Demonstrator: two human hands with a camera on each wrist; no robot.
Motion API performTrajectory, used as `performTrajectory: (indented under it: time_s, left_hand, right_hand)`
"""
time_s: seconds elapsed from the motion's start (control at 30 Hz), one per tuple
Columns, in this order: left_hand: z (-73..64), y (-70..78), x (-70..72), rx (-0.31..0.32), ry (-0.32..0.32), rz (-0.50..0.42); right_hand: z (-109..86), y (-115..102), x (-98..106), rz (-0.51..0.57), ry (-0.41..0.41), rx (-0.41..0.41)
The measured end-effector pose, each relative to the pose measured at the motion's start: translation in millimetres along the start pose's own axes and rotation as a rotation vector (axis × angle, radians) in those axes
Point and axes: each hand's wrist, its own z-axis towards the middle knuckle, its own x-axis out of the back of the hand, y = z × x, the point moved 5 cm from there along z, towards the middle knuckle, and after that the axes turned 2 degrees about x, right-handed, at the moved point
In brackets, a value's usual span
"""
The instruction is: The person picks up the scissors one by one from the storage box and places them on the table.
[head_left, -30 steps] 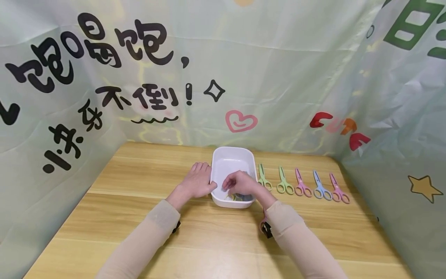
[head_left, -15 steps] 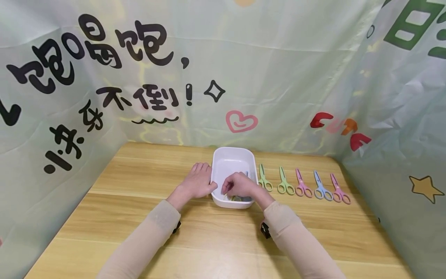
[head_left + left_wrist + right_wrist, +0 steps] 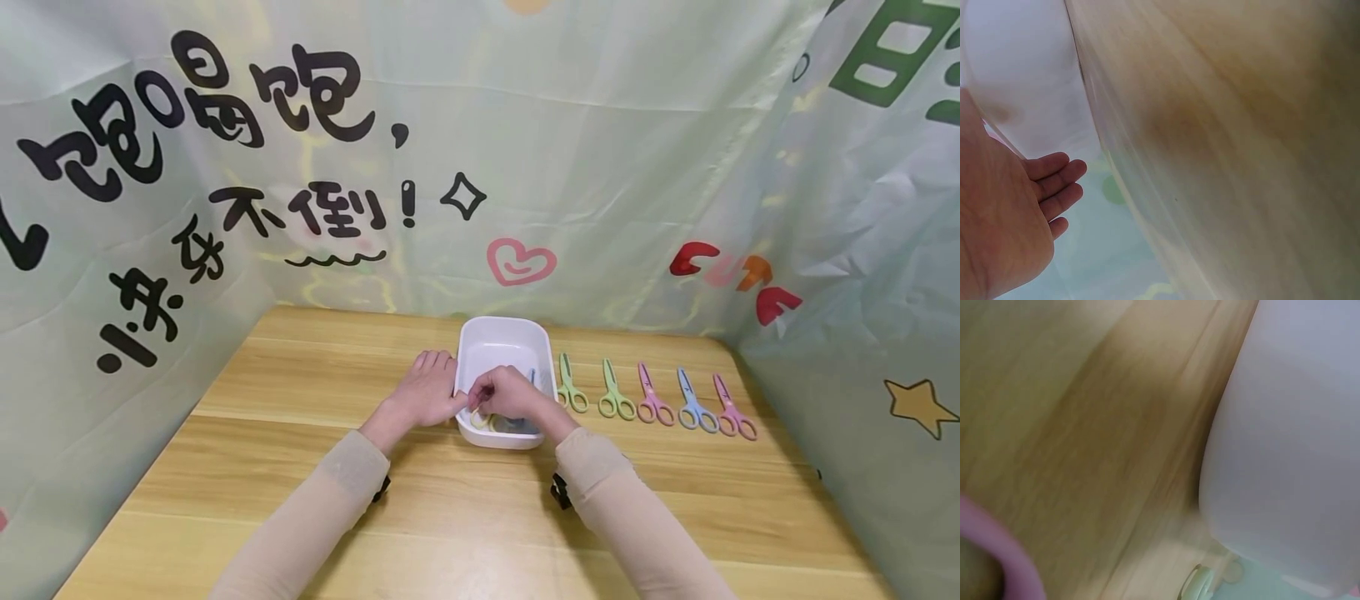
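Observation:
My left hand (image 3: 426, 392) lies along the left side of the white plastic box (image 3: 502, 330), its fingers extended and thumb at the rim. In the left wrist view the fingers of that left hand (image 3: 1007, 206) show beside the pale box wall. My right hand (image 3: 506, 392) reaches down inside the box, fingertips pinched at yellow-handled scissors (image 3: 477, 420) near the left wall. A blue blade (image 3: 532, 376) stands up by the box's right wall. Other things on the box bottom are partly hidden by the right hand.
To the right of the box lie several scissors in a row: green (image 3: 573, 398), light green (image 3: 617, 405), pink (image 3: 655, 408), blue (image 3: 698, 417) and another pink (image 3: 737, 424). A pink loop (image 3: 1007, 553) shows on the wooden table (image 3: 1104, 450) in the right wrist view. Printed cloth (image 3: 600, 167) encloses the back and sides.
My right hand has shifted left inside the box, and the yellow loops under its fingers have moved left too. The left hand has stayed at the rim.

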Motion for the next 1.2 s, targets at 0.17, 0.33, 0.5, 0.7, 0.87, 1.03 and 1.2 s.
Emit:
performTrajectory:
  time_s: [0.17,0.33,0.5,0.7,0.87,1.03,1.2]
  left_hand:
    - [0.4,0.0,0.3,-0.002,0.008,0.002]
    - [1.1,-0.5,0.6,-0.003,0.019,-0.006]
    - [1.1,-1.5,0.1,-0.001,0.015,-0.007]
    - [1.0,-1.5,-0.2,0.010,0.001,-0.016]
    - [0.2,-0.3,0.8,0.010,0.001,-0.011]
    - [0.3,0.2,0.0,0.007,-0.001,-0.010]
    - [0.1,0.0,-0.3,0.008,-0.003,-0.023]
  right_hand:
    - [-1.6,1,4,0.030,0.047,-0.036]
    - [-5.4,0,13,0.058,0.083,-0.067]
    - [-9.6,0,19,0.037,0.087,-0.055]
    - [-14.0,5,20,0.035,0.068,-0.058]
    - [-16.2,7,19,0.025,0.040,-0.063]
    - [-16.5,8,19,0.001,0.024,-0.081]
    - [-14.5,8,18,-0.012,0.045,-0.079]
